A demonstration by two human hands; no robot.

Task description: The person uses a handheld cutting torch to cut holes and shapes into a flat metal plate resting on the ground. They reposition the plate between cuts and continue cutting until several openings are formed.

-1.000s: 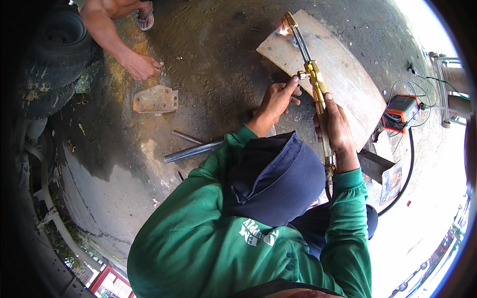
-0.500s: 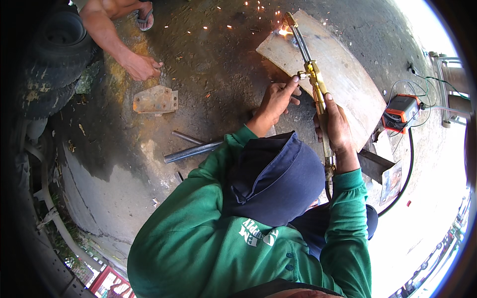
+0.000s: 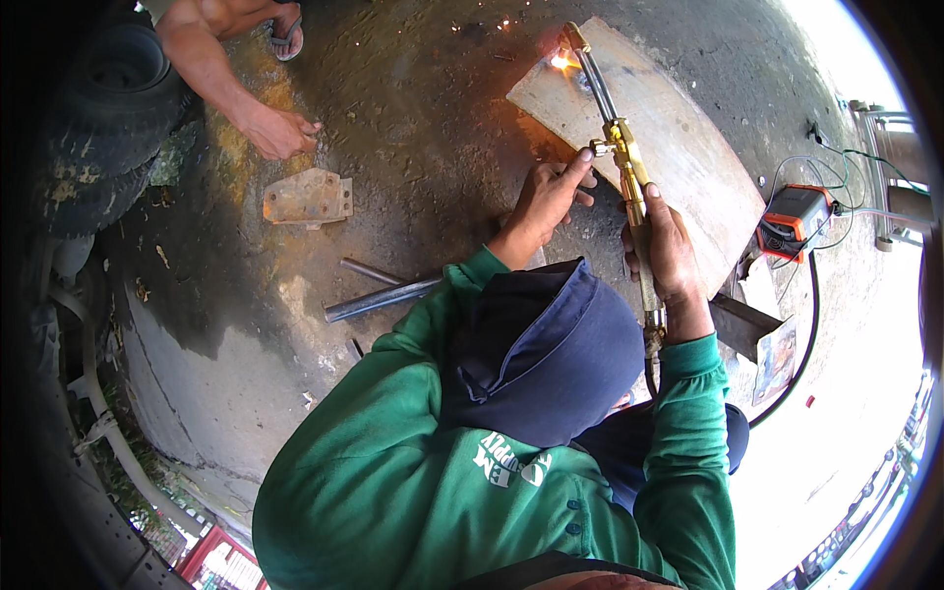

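A brass cutting torch (image 3: pixel 634 187) slants away from me over a curved steel plate (image 3: pixel 678 147). My right hand (image 3: pixel 671 246) is wrapped round its handle, fingers partly hidden beneath. The thumb of my left hand (image 3: pixel 553 197) presses the small brass valve knob (image 3: pixel 598 148) on the torch's left side; the other fingers are curled under it. At the far end, the bent torch head (image 3: pixel 573 37) points down at the plate's far left edge. A bright orange-white glow (image 3: pixel 561 62) burns there, with a few sparks flying left. A black hose (image 3: pixel 649 379) leaves the handle's near end.
Another person's hand (image 3: pixel 282 133) hangs at the far left, above a rusty bracket (image 3: pixel 305 199). Metal pipes (image 3: pixel 379 299) lie left of my left arm. An orange-and-grey machine (image 3: pixel 795 218) with cables stands right. Tyres (image 3: pixel 118 118) are stacked left; a navy cloth hood (image 3: pixel 551 354) covers the middle.
Sparks at the plate's far edge are fewer and spread less to the left. Both hands and the torch stay almost where they were.
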